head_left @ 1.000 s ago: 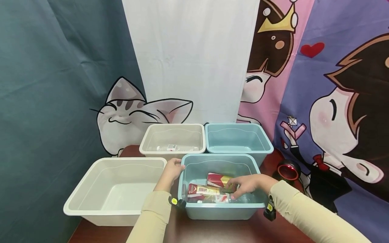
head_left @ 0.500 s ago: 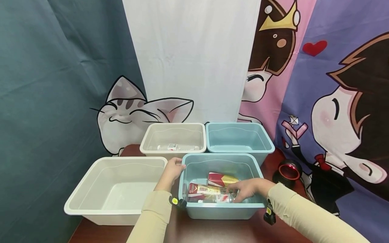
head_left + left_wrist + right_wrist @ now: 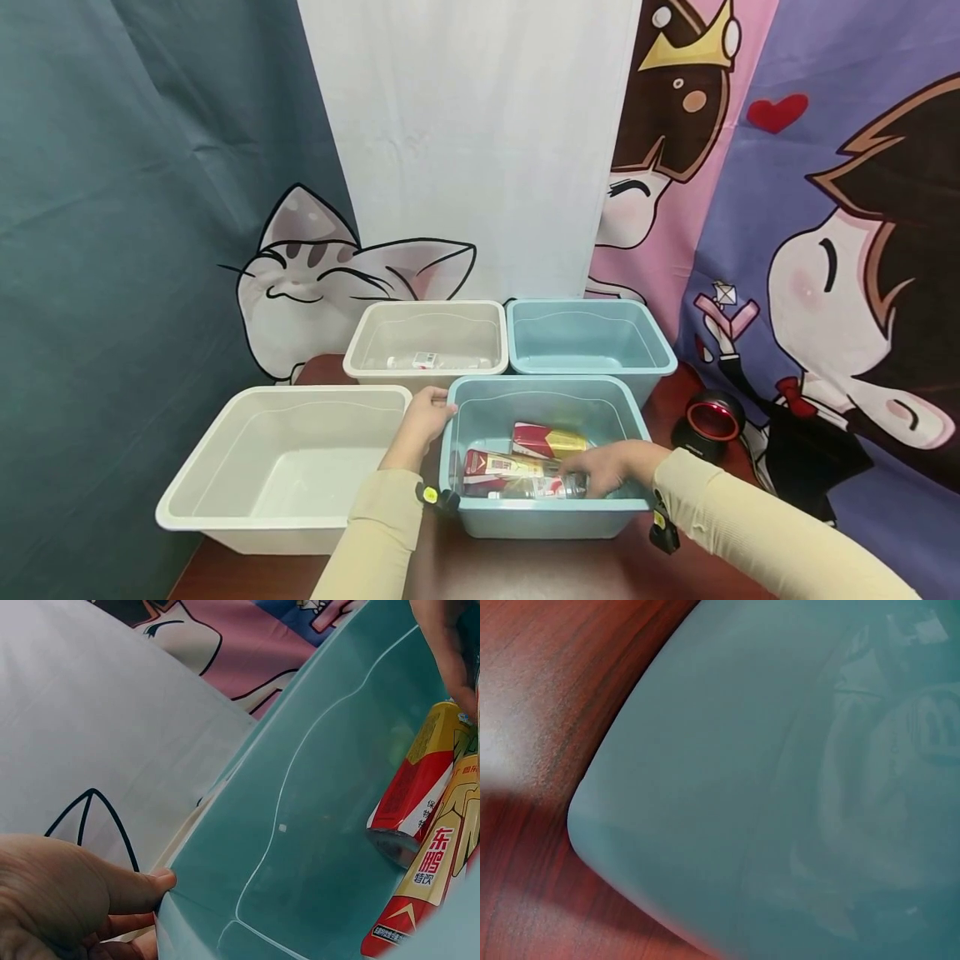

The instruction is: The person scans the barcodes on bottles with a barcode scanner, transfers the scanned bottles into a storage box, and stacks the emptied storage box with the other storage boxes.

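My left hand grips the left rim of the front blue bin. In the left wrist view the thumb lies over the rim with fingers curled below it. My right hand reaches down inside this bin, its fingers at the base end of a clear plastic bottle lying along the near wall; the fingertips are partly hidden. Two red-and-gold drink bottles lie beside it, a nearer one and a farther one. The right wrist view shows mostly the bin's outer wall.
To the left stands a large cream bin. Behind are a smaller cream bin holding a clear bottle and another blue bin. A black round object with a red ring sits at the right on the brown table.
My right hand has lowered slightly and drawn its fingers in toward the clear bottle's base. My left hand keeps its place on the rim.
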Available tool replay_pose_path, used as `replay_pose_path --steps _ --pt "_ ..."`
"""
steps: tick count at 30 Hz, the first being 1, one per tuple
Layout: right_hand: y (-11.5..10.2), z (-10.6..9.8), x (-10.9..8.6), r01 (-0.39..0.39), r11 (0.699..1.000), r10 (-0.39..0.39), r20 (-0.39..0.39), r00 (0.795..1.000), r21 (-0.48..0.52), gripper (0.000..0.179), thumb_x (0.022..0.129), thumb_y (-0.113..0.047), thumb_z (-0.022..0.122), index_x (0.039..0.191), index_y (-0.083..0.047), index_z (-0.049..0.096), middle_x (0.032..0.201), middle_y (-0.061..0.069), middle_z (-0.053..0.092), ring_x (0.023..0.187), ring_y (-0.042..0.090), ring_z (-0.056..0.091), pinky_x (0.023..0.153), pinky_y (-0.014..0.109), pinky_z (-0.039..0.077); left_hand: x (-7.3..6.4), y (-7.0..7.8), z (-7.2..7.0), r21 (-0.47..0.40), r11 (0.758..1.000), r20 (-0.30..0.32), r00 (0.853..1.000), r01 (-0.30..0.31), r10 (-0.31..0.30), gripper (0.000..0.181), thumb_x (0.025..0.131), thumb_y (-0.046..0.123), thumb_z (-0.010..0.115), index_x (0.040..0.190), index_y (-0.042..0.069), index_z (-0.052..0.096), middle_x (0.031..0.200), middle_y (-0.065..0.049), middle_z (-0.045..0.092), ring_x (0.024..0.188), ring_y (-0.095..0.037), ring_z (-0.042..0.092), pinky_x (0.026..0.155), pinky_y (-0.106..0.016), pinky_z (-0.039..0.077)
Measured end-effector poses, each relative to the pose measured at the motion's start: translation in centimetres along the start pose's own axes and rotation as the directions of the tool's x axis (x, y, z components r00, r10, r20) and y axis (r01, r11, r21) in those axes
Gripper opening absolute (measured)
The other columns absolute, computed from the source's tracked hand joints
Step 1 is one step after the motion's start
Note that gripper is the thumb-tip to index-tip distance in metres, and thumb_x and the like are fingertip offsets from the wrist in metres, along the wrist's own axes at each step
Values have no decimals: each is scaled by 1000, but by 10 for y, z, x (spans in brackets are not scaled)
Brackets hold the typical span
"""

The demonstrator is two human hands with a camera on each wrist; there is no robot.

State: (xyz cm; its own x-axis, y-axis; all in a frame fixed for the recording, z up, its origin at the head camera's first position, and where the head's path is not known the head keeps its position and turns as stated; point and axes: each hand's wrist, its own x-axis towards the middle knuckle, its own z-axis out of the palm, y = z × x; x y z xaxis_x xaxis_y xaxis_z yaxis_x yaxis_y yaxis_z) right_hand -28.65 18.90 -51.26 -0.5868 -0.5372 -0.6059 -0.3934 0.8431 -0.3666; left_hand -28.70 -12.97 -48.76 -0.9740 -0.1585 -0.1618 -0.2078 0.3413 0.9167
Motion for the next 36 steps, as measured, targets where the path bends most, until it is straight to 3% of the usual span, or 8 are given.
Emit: replay_pose_path --steps 7,13,21,30,36 --pt "-1 1 1 -16 999 16 -8 1000 -27 48 79 -14 72 119 -37 59 114 -9 54 108 15 48 105 46 43 -1 1 -1 -3 1000 -1 1000 -1 1 37 96 6 64 130 -5 57 114 -21 69 102 -34 69 88 -48 59" --pt "1 -2 -2 -3 1000 3 -25 1000 -1 60 76 -21 78 130 -35 57 120 -9 54 112 15 48 109 50 41 -1 1 0 -1 1000 -6 1000 3 -3 37 96 6 64 130 -5 57 114 -21 69 103 -34 69 88 -47 59" --pt "1 -10 -5 84 994 -81 -49 996 69 71 73 -22 78 139 -24 54 131 -9 52 118 13 47 111 44 41 -1 0 2 15 1000 -21 1000 -7 7 38 96 7 64 131 -5 57 116 -22 69 106 -36 68 90 -48 58" --pt "-7 -31 -17 145 981 -129 -125 984 126 75 72 -19 80 141 -21 52 122 -8 54 112 17 50 99 38 46 0 -3 3 37 999 -19 999 -27 27 38 96 6 64 131 -7 56 115 -23 68 106 -37 68 89 -48 58" --pt "-7 -43 -24 230 965 -207 -169 963 127 64 74 -15 79 133 -22 54 114 -8 57 107 18 53 89 33 48 -2 -2 3 20 1000 -22 1000 -17 18 37 96 6 64 130 -6 57 115 -22 69 105 -37 69 91 -49 58"
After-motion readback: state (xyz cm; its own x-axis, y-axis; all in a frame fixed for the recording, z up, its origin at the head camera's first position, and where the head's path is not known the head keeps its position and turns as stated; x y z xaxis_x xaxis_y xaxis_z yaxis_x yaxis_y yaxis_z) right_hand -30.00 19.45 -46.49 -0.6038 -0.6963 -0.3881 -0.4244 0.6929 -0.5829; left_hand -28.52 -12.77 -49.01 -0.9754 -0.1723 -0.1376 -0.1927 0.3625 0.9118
